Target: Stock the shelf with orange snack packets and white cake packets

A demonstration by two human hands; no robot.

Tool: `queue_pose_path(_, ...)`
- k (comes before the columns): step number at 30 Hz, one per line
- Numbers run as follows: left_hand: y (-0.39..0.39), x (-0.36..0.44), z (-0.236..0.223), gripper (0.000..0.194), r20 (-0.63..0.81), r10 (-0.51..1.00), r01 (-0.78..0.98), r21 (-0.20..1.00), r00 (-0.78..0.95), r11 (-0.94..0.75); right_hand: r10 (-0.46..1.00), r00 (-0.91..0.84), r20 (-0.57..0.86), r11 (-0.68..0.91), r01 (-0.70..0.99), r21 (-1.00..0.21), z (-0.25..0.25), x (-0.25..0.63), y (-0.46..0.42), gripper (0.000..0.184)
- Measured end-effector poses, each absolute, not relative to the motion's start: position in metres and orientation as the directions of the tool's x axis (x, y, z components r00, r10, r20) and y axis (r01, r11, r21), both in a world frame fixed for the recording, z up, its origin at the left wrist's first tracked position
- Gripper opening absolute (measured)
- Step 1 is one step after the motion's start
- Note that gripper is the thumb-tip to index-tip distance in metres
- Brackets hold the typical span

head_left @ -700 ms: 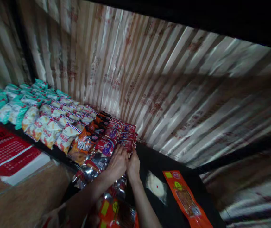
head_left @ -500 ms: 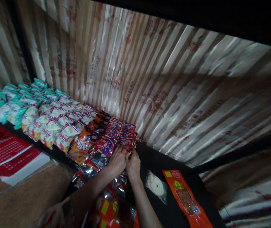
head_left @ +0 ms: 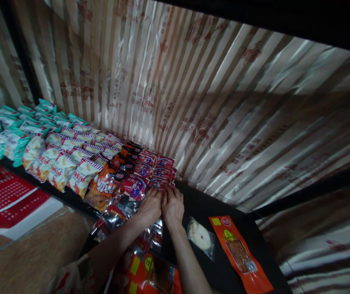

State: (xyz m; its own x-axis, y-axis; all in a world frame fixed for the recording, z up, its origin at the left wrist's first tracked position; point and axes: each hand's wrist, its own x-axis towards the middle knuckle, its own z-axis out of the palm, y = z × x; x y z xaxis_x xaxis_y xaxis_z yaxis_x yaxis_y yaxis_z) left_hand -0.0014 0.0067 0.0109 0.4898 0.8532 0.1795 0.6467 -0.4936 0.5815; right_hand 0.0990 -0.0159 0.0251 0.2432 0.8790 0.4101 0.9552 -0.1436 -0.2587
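Observation:
Red-and-purple snack packets [head_left: 133, 185] stand in two short rows on the black shelf. At the front of the right row, both hands are on one red snack packet [head_left: 159, 182], side by side. My left hand [head_left: 151, 205] has its fingers closed at the packet's lower left. The fingers of my right hand [head_left: 173, 205] are curled at its lower right, partly hiding it. Below my left forearm lie several shiny silver-and-red packets [head_left: 155, 239]. Nearer still is an orange food pack [head_left: 155, 273] with a clear window.
Orange snack bags [head_left: 105, 185], white striped bags [head_left: 78, 175] and teal bags [head_left: 15, 141] fill the shelf leftward. To the right, a clear packet with a white round item [head_left: 201, 236] and a long orange pack [head_left: 239, 255] lie on the black shelf [head_left: 190, 200]. A red basket [head_left: 9, 192] sits lower left.
My right hand has turned slightly and its fingers now lie more over the packet's front. The left hand stays nearly in place. The view has shifted a little.

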Motion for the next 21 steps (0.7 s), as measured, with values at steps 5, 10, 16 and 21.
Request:
queue_pose_path(5,0.004,-0.002,0.013,0.052,0.158,0.857,0.659,0.577,0.490,-0.483,0.917,0.104,0.384,-0.013,0.972,-0.234,0.017,0.111,0.006,0.036)
queue_pose_path(10,0.003,-0.001,0.011,0.052,0.152,0.865,0.666,0.579,0.479,-0.470,0.942,0.125,0.312,-0.037,0.961,-0.273,0.012,0.116,0.016,0.037)
queue_pose_path(16,0.003,-0.005,0.012,0.050,0.162,0.859,0.655,0.584,0.485,-0.480,0.937,0.200,0.285,-0.084,0.925,-0.371,0.013,0.115,0.017,0.037)
queue_pose_path(21,0.002,-0.005,0.014,0.048,0.147,0.857,0.658,0.582,0.494,-0.479,0.926,0.225,0.302,-0.068,0.889,-0.452,0.011,0.116,0.019,0.036)
